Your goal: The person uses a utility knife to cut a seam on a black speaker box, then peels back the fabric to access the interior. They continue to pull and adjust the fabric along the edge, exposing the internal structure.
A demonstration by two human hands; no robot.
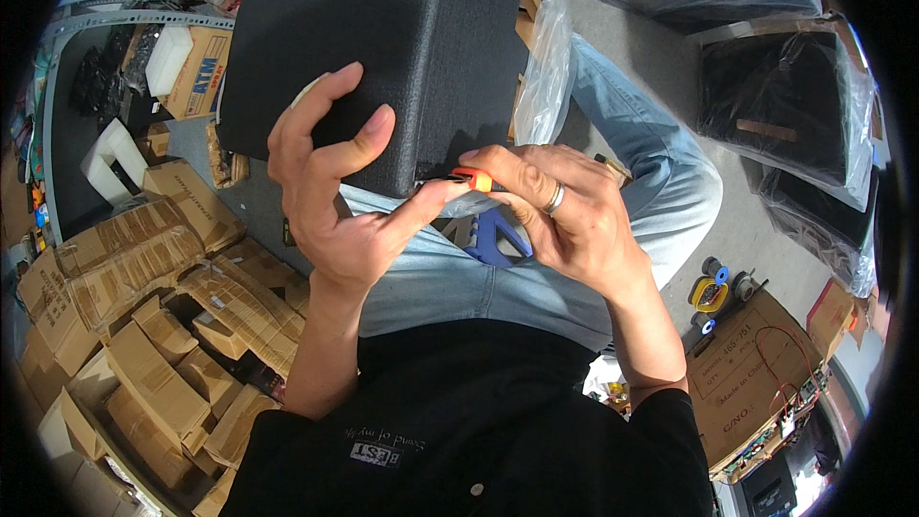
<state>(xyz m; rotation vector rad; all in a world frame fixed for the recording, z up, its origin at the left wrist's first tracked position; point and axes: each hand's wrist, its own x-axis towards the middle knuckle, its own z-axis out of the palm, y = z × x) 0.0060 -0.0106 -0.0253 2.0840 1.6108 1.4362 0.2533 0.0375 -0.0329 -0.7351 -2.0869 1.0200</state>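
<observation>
A large black cabinet with a grainy covering and rounded edges stands in front of me, its near corner between my hands. My right hand, with a ring on one finger, is closed around a small orange-and-black tool at that corner. The tool's exact kind is hidden by my fingers. My left hand has its fingers spread beside the cabinet, and its thumb tip touches the tool's end by the lower edge. Nothing is in the left palm.
Clear plastic wrap hangs at the cabinet's right side. Cardboard boxes are piled at left. More black cabinets in plastic stand at right. Small wire spools lie near a flat carton with a circuit board. A blue plastic piece shows between my legs.
</observation>
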